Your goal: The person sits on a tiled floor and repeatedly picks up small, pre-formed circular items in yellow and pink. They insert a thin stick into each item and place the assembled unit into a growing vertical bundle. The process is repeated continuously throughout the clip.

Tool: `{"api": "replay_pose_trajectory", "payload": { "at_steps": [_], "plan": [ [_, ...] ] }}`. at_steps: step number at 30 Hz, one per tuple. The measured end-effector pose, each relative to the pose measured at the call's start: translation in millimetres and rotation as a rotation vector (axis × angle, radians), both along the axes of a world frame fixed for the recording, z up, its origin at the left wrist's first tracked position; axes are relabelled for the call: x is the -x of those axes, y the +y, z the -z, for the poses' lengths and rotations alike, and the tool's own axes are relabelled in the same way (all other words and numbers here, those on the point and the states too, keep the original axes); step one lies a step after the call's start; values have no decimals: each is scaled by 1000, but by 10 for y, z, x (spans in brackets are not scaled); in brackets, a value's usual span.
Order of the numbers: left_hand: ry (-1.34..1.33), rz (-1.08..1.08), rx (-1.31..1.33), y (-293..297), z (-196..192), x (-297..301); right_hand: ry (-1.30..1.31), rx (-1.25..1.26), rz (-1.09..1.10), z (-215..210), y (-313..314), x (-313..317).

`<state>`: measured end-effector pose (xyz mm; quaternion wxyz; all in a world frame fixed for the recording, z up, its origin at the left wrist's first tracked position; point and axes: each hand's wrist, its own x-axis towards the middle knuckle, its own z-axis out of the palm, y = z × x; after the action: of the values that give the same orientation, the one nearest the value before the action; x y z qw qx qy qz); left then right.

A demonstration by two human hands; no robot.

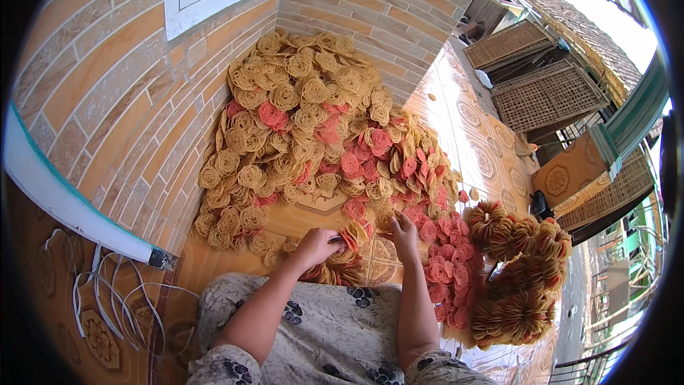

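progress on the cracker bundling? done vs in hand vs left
Done: a cluster of bundled cracker stacks sits to the person's right. In hand: the left hand grips a short stack of crackers; the right hand reaches into the loose ones beside it. Left: most of it, judging by the large loose pile of tan and pink crackers spread on the tiled floor against the brick wall.

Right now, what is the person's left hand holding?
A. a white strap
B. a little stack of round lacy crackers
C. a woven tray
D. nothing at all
B: the left hand is closed around a small stack of round crackers, yellow and pink, held on edge above the tiled floor, while the right hand reaches toward the big loose pile in front.
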<state>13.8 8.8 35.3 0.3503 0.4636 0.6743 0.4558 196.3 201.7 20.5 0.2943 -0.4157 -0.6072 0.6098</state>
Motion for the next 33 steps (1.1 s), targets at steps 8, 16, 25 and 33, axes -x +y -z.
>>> {"api": "replay_pose_trajectory", "payload": {
  "at_steps": [8,16,25,33],
  "plan": [
    [-24,-4,0,37,105,-21,-19,-266,-173,-586,-436,245],
    [7,12,66,33,37,-31,112,-125,-272,-630,-467,256],
    [-46,-54,-43,37,56,-48,105,-201,-155,-610,-461,283],
    [-253,-223,-284,14,-1,242,-46,-758,-98,-1064,-661,278]
  ]
}}
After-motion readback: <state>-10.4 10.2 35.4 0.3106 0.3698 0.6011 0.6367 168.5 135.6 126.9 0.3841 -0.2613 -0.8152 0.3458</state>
